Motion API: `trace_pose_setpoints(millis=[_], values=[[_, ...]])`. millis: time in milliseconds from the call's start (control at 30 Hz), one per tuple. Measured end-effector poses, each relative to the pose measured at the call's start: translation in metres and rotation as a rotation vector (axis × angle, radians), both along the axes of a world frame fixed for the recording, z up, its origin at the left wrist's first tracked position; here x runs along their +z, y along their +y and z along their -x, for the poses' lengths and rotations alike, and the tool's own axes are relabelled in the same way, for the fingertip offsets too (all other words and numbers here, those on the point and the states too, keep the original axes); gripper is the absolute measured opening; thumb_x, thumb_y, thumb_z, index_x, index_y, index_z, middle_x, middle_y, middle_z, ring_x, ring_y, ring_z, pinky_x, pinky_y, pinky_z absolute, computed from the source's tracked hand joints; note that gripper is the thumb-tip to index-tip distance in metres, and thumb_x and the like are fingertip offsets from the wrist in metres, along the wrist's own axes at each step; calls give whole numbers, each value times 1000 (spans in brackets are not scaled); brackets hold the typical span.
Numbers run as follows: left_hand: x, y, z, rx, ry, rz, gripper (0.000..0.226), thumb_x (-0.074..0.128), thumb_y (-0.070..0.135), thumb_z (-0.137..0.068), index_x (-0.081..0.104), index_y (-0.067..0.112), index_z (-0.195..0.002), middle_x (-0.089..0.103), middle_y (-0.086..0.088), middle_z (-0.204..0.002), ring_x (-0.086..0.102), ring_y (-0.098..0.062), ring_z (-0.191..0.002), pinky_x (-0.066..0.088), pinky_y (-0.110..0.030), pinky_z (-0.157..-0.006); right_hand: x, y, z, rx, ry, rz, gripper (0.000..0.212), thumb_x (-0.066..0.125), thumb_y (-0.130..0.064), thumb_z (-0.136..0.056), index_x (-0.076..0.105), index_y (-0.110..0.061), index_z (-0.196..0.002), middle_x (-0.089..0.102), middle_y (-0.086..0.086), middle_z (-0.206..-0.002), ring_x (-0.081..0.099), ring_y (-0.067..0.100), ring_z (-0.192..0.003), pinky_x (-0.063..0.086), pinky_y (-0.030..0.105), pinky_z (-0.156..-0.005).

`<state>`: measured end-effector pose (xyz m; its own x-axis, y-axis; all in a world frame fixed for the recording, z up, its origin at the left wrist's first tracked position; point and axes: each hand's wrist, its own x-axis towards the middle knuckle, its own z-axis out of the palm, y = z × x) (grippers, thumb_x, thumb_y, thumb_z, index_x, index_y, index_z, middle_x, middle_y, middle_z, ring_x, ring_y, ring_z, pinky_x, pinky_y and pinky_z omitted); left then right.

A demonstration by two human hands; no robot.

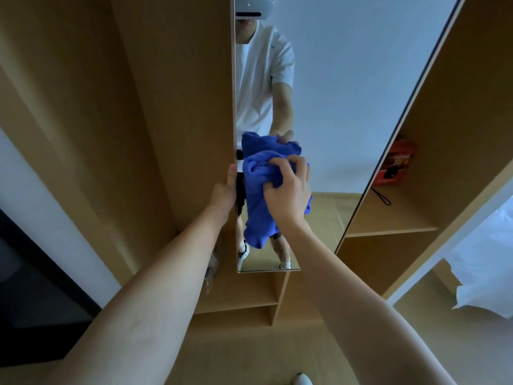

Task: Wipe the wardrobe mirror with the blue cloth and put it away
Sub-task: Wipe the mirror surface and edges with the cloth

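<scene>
Against the lower half of the tall, narrow wardrobe mirror (319,107), close to its left edge, the bunched blue terry cloth (259,190) is pressed to the glass, its loose tail hanging down toward the mirror's bottom edge. The right hand (288,190) has its fingers curled into the folds, clamped on the cloth and holding it flat to the surface. The left hand (226,187) grips the mirror panel's left edge, thumb wrapped round the front, seemingly to steady the panel. The glass reflects the person's white T-shirt and legs, and the cloth itself. To the right of the mirror an open compartment of the light wooden wardrobe (444,162) holds a red and orange box (395,165) at the back of its shelf, with a thin black cord (383,197) lying on the shelf in front of it. White bedding (483,287) shows at the right edge of the view. Wiping looks to be the step in hand, and nothing shows how much of the glass is already done. The next move likely calls for even pressure and strokes across to the mirror's right edge while the panel is held firm; putting the cloth away is not yet done.
</scene>
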<state>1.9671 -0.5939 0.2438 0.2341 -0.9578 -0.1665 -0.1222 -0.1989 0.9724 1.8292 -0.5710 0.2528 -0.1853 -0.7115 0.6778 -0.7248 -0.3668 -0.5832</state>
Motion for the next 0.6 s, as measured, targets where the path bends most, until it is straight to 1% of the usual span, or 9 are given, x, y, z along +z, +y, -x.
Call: trace_pose_setpoints(millis=[100,200,233,333,367,400,467,533,600], values=[[0,1,0,23,4,-9,62,33,70,-93,64,17,-96,64,2,-84,59,-16,-77,41,-28,-64,17,-10,0,-25,40,6,46,60,-5,-74,63,-28,-113,46,-5,-123,46,21,-112,44,29,-53],[-1,2,5,64,2,21,62,32,68,-94,60,15,-108,60,4,-92,56,-16,-83,41,-30,-75,-14,-11,6,-19,181,-95,47,62,-6,-74,62,-25,-116,45,-3,-126,43,25,-112,48,34,-54],[-2,2,6,76,-12,18,64,31,68,-94,61,13,-108,59,1,-93,54,-19,-85,41,-31,-75,-29,-9,9,-12,223,-146,46,62,-6,-74,62,-24,-116,46,-2,-125,42,26,-112,50,36,-55],[-5,1,9,100,-73,16,64,27,68,-95,61,14,-89,61,-6,-84,59,-28,-85,42,-31,-63,-53,-4,16,13,271,-281,43,61,-7,-75,63,-25,-114,48,-4,-120,42,26,-111,52,40,-56],[-6,0,11,115,-67,33,65,28,67,-95,63,12,-95,65,-8,-90,61,-31,-91,46,-32,-67,-51,-3,17,13,253,-291,43,60,-7,-76,64,-26,-113,48,-6,-119,43,25,-110,52,39,-56],[-9,-2,12,132,-52,44,67,29,66,-96,64,9,-107,67,-11,-101,62,-33,-100,49,-34,-77,-46,-3,16,8,215,-278,43,59,-6,-75,64,-27,-112,48,-8,-118,43,24,-110,51,38,-57],[-10,-3,14,189,-8,56,70,33,65,-96,61,6,-123,65,-13,-118,60,-32,-111,47,-37,-95,-27,-3,13,-11,99,-197,45,58,-5,-73,65,-29,-110,48,-9,-118,45,23,-110,47,35,-56],[-13,-6,16,207,35,64,68,35,63,-96,61,6,-124,65,-9,-114,61,-28,-109,46,-33,-90,-6,-5,13,-27,13,-86,45,59,-4,-73,65,-28,-110,48,-7,-120,47,23,-110,42,30,-55],[-15,-6,18,216,58,77,63,36,60,-98,62,6,-118,63,-2,-103,61,-22,-99,41,-28,-81,6,-12,18,-30,25,-25,46,61,-5,-73,65,-27,-113,48,-5,-123,47,24,-113,42,29,-55]])
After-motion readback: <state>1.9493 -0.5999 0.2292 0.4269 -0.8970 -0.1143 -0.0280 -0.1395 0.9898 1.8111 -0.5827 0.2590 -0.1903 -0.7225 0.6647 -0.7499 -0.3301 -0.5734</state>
